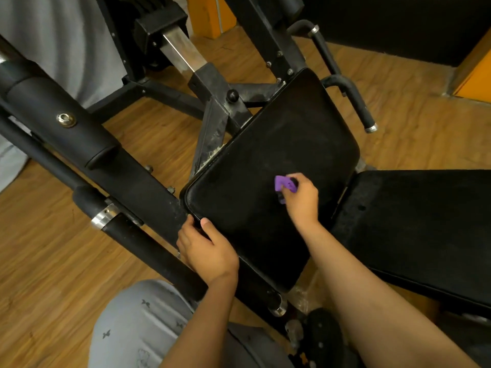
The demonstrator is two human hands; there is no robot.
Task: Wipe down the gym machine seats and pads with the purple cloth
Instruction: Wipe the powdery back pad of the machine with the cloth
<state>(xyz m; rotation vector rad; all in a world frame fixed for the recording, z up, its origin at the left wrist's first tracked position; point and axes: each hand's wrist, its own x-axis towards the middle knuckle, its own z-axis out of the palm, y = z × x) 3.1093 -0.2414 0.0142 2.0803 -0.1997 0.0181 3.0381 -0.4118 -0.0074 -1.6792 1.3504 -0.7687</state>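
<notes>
A black padded seat of the gym machine fills the middle of the view. My right hand grips a small bunched purple cloth and presses it on the seat's right half. At the seat's near left corner, my left hand holds the edge, thumb on top and fingers curled under the rim. A second black pad lies to the right of the seat.
A thick black foam roller and a padded bar run diagonally at left. Black handles stick out behind the seat. The steel frame stands on a wooden floor. My grey trouser leg is at the bottom.
</notes>
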